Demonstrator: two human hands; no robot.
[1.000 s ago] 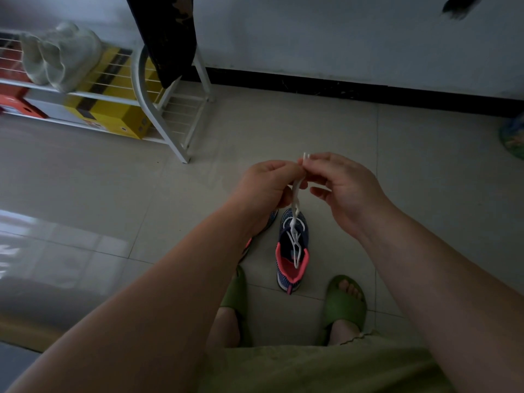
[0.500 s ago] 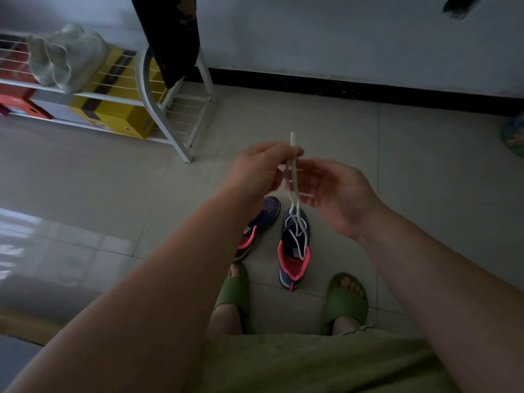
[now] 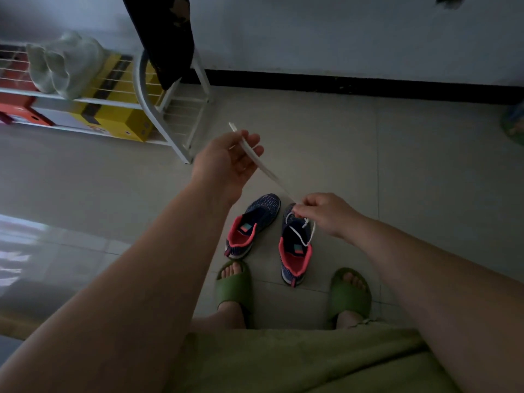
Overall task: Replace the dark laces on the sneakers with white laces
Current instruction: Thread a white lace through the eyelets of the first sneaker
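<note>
**Head view: white lace drawn taut between two hands above the sneakers**

Head view, from the left: a white shoe rack (image 3: 158,120) with yellow boxes (image 3: 113,109) stands against the wall. The left hand (image 3: 226,163) is raised palm-up, fingers loosely curled, holding the white lace (image 3: 263,168) near its tips, probably to even the two ends. The lace slants down to the right hand (image 3: 326,214), whose thumb and forefinger pinch it just above the right sneaker (image 3: 295,245), likely to keep tension while slack loops hang over the tongue. The left sneaker (image 3: 252,225) lies just beside it on the tiled floor (image 3: 425,165), with no lace visible. Green slippers (image 3: 235,285) frame both shoes.
</note>
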